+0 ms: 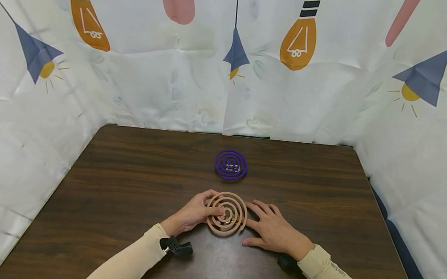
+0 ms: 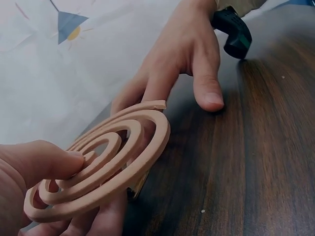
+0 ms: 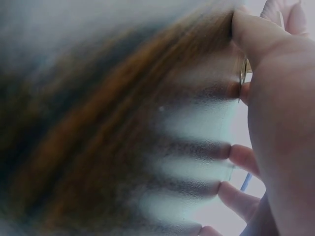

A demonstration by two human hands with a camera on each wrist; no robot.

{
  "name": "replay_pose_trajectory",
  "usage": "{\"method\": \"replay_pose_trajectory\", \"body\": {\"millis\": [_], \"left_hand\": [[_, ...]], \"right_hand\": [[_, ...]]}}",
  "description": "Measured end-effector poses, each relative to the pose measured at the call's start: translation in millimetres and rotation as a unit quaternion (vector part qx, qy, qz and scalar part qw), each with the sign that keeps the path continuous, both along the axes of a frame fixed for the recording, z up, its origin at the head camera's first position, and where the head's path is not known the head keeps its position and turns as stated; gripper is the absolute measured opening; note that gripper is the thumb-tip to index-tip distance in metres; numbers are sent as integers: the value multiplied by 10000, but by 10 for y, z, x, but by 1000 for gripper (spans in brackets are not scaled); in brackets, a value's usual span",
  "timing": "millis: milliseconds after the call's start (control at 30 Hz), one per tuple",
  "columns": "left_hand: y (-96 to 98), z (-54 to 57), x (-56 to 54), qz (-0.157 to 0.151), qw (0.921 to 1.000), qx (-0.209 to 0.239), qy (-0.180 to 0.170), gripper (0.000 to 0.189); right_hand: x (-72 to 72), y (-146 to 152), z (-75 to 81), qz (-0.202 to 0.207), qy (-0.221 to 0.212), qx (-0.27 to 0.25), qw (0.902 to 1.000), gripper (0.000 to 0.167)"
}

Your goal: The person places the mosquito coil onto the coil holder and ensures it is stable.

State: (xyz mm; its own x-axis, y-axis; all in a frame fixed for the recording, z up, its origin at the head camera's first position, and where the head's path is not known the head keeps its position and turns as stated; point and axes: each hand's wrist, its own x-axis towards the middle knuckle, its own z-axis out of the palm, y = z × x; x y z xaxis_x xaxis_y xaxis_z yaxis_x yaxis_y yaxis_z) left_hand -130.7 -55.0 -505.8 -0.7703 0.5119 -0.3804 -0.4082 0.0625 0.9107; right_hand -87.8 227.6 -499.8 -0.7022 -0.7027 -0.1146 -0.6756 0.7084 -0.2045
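My left hand (image 1: 193, 210) holds a tan spiral mosquito coil (image 1: 222, 234) by its middle. The thumb (image 2: 61, 160) presses on top near the centre, while the other fingers pass underneath. Under the coil, a small gold-coloured metal stand (image 2: 138, 189) shows in part; the coil hides most of it. On the table just right of the coil lies my right hand (image 1: 275, 232), fingers spread, with fingertips right at the coil's edge and the stand. Its fingertips meet the tabletop in the right wrist view.
Behind the hands, a purple mosquito coil (image 1: 229, 162) sits over another metal piece on the dark wood table (image 1: 155, 159). Black wrist cameras (image 1: 176, 246) are strapped at both cuffs. A white printed cloth (image 1: 172, 83) hangs round the table's back and sides.
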Motion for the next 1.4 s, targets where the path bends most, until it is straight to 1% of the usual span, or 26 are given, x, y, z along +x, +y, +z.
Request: {"method": "replay_pose_trajectory", "body": {"millis": [300,667,933,1167,1400], "left_hand": [[25,27,21,83,9992,-293,247,51],[37,3,29,80,9991,-249,326,53],[52,13,3,104,9993,-207,278,51],[61,21,0,74,9998,-140,112,53],[59,11,2,55,9997,-213,131,52]], "right_hand": [[3,1,11,-12,-6,58,10000,69],[9,-7,5,-34,-73,67,9999,69],[10,-4,2,-54,-125,42,9999,69],[8,3,-11,-44,-92,56,9999,69],[9,4,-17,-38,-26,62,10000,69]]}}
